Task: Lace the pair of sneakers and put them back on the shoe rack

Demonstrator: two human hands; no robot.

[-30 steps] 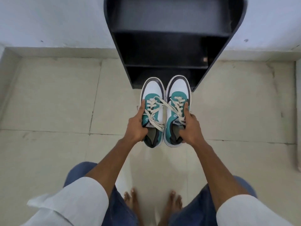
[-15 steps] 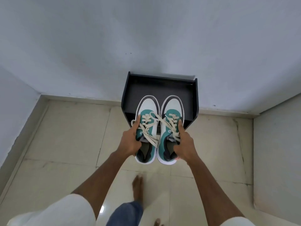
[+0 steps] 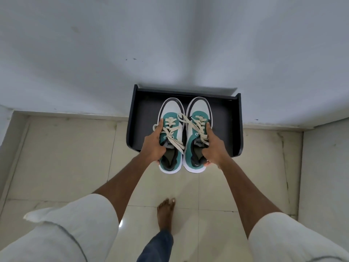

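Two teal-and-white sneakers with cream laces are held side by side, toes pointing away from me, over the top of the black shoe rack [image 3: 226, 127]. My left hand [image 3: 154, 146] grips the outer side of the left sneaker [image 3: 171, 118]. My right hand [image 3: 214, 148] grips the outer side of the right sneaker [image 3: 198, 114]. Both shoes are laced, and a loose lace crosses from one to the other. The heels stick out past the rack's front edge. Whether the soles touch the rack's top I cannot tell.
The rack stands against a white wall [image 3: 170, 44] on a beige tiled floor [image 3: 66, 157]. A second wall [image 3: 324, 167] closes in on the right. My bare foot [image 3: 166, 212] is on the tiles just below the shoes.
I have risen from a crouch to standing, so I now see the rack's top from above. Both hands carried the sneakers up from the rack's low shelves to over its top.
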